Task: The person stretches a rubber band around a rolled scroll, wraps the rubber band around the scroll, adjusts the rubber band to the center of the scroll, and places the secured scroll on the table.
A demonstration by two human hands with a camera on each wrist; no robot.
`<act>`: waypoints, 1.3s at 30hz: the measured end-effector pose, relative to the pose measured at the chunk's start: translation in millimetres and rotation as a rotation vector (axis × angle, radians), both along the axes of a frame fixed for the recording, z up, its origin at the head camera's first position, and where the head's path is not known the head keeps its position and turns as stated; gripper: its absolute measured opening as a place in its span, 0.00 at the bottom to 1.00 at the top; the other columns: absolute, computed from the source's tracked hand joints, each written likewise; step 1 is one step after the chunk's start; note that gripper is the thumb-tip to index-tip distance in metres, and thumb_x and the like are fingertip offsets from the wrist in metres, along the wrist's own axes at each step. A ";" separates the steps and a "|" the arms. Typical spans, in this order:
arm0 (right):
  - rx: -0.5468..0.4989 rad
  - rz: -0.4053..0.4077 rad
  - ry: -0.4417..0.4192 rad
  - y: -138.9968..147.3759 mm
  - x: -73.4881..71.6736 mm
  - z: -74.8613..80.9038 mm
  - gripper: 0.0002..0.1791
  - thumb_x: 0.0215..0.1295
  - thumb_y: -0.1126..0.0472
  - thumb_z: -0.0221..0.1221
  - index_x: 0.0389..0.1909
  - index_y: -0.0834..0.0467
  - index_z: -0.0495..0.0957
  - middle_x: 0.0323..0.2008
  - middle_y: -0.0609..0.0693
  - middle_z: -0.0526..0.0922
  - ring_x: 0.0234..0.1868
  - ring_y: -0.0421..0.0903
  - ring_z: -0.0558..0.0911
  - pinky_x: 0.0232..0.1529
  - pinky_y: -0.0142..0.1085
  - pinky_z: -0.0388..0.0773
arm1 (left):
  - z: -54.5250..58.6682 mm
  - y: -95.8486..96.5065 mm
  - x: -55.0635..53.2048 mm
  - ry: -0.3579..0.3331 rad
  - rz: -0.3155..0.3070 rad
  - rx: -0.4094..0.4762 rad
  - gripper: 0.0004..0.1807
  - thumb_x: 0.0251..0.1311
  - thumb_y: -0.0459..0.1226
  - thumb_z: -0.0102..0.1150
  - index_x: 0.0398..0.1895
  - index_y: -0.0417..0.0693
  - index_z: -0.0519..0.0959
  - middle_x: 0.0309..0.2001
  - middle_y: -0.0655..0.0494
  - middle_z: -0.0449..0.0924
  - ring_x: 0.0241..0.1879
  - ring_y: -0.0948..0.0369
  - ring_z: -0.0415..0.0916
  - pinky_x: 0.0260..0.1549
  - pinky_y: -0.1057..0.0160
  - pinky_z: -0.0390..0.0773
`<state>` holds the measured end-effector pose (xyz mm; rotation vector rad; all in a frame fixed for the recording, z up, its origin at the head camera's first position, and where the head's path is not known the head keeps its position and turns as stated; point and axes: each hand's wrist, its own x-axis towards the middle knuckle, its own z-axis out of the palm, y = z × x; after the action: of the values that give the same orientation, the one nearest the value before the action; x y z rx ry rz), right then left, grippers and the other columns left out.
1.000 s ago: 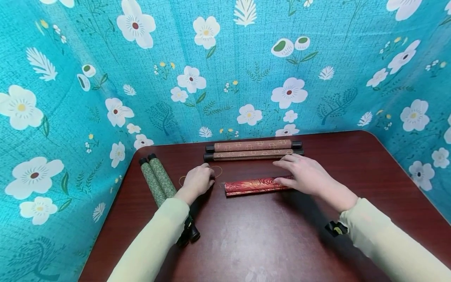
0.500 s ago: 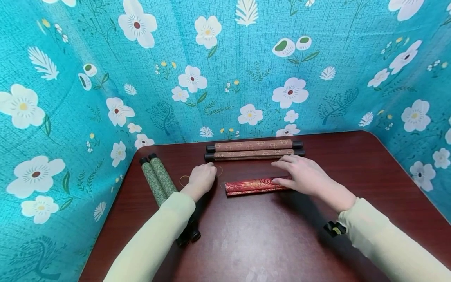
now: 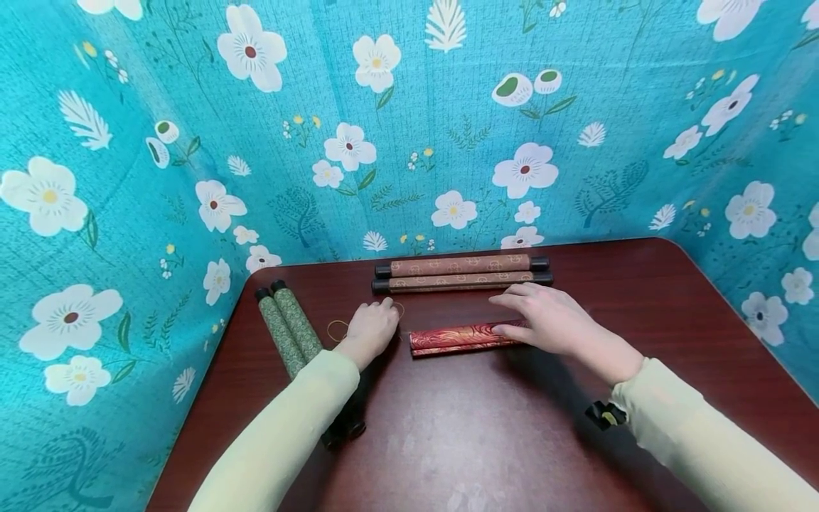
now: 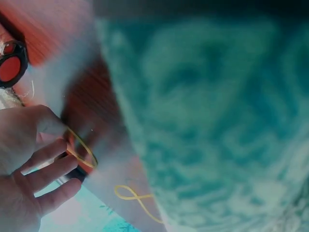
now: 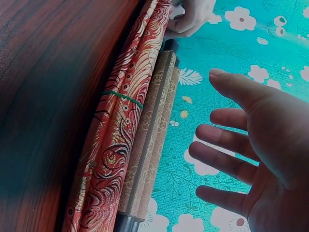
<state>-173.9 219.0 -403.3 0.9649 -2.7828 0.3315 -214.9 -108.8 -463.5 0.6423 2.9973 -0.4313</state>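
My left hand (image 3: 372, 328) is over a thin yellow rubber band (image 3: 336, 329), part of which shows either side of the fingers. In the left wrist view, a loop of this band (image 4: 89, 153) lies at the thumb and fingertips, which have a gap between them. To its right lies a rolled red-and-gold scroll (image 3: 457, 339), bound with a green band (image 5: 123, 98) in the right wrist view. My right hand (image 3: 544, 318) hovers at the scroll's right end with relaxed, spread fingers and hides that end in the head view.
Two brown patterned scrolls (image 3: 461, 266) with black end knobs lie along the table's back edge. Two green scrolls (image 3: 291, 327) lie slantwise at left, partly hidden under the left sleeve (image 3: 301, 412). Blue flowered cloth (image 3: 409, 142) surrounds the dark red table (image 3: 473, 441).
My left hand has shifted slightly to the right over the rubber band, which stays about where it was. My right hand and the scrolls have hardly moved.
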 end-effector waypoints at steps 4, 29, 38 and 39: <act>-0.011 0.004 0.001 -0.2 -0.7 0.6 0.27 0.65 0.46 0.74 0.61 0.55 0.87 0.53 0.56 0.87 0.53 0.56 0.87 0.45 0.55 0.86 | 1.8 -4.0 -0.9 -0.011 0.011 0.050 0.10 0.79 0.34 0.55 0.47 0.46 0.87 0.49 0.49 0.80 0.44 0.52 0.85 0.47 0.51 0.84; -0.204 0.060 -0.068 -20.7 -14.1 6.6 0.28 0.70 0.48 0.71 0.66 0.58 0.84 0.60 0.58 0.86 0.62 0.59 0.84 0.61 0.59 0.80 | 99.1 9.0 8.0 0.068 -0.252 0.680 0.03 0.68 0.33 0.63 0.35 0.48 0.80 0.36 0.52 0.82 0.33 0.58 0.76 0.36 0.56 0.80; -0.289 0.096 -0.094 -35.7 -17.9 16.9 0.28 0.72 0.49 0.70 0.67 0.57 0.83 0.60 0.54 0.86 0.62 0.53 0.84 0.61 0.55 0.81 | 120.5 19.6 14.5 -0.045 -0.235 0.839 0.02 0.68 0.33 0.63 0.36 0.49 0.81 0.33 0.58 0.83 0.32 0.62 0.76 0.37 0.60 0.79; -0.298 0.098 -0.100 -37.3 -18.1 18.2 0.28 0.72 0.49 0.70 0.68 0.56 0.82 0.61 0.54 0.86 0.63 0.54 0.84 0.62 0.55 0.81 | 122.4 20.3 15.4 -0.061 -0.229 0.860 0.01 0.69 0.33 0.63 0.37 0.48 0.82 0.34 0.59 0.84 0.32 0.62 0.77 0.37 0.60 0.79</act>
<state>-192.1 181.7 -385.1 1.0349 -2.6704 0.8036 -199.5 -88.5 -341.1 1.0020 2.9506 0.9117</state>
